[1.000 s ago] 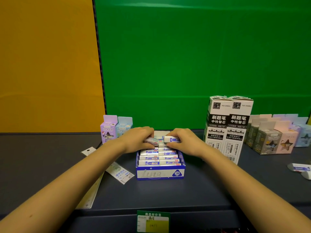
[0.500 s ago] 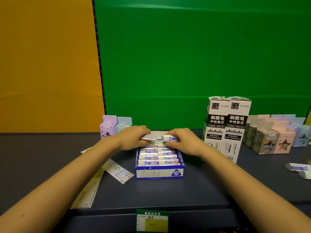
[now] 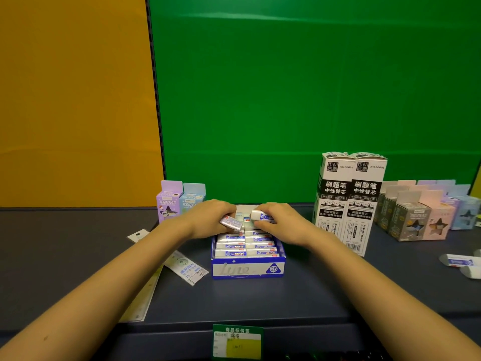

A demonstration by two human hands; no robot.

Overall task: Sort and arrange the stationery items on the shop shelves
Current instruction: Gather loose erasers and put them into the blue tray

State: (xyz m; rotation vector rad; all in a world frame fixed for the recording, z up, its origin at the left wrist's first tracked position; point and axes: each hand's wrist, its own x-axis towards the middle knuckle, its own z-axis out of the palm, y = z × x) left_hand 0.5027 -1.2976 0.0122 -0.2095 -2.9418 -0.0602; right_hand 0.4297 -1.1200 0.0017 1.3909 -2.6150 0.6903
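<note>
A blue and white eraser box (image 3: 247,269) marked 2B stands open on the dark shelf (image 3: 260,303), filled with rows of wrapped white erasers (image 3: 246,246). My left hand (image 3: 210,217) hovers over the box's back left and grips one eraser (image 3: 230,222), tilted. My right hand (image 3: 281,222) is over the back right, fingers closed on another eraser (image 3: 260,215). Both held erasers sit just above the back rows.
Two tall white refill boxes (image 3: 348,201) stand right of the eraser box. Pastel sharpener boxes (image 3: 421,212) line the far right, two more (image 3: 179,201) stand at the left. Loose erasers (image 3: 460,263) lie at the right edge. Rulers (image 3: 182,267) lie left. A green price tag (image 3: 237,341) hangs below.
Both hands stayed over the back of the box. The eraser in my left hand has lifted and tilted more into view.
</note>
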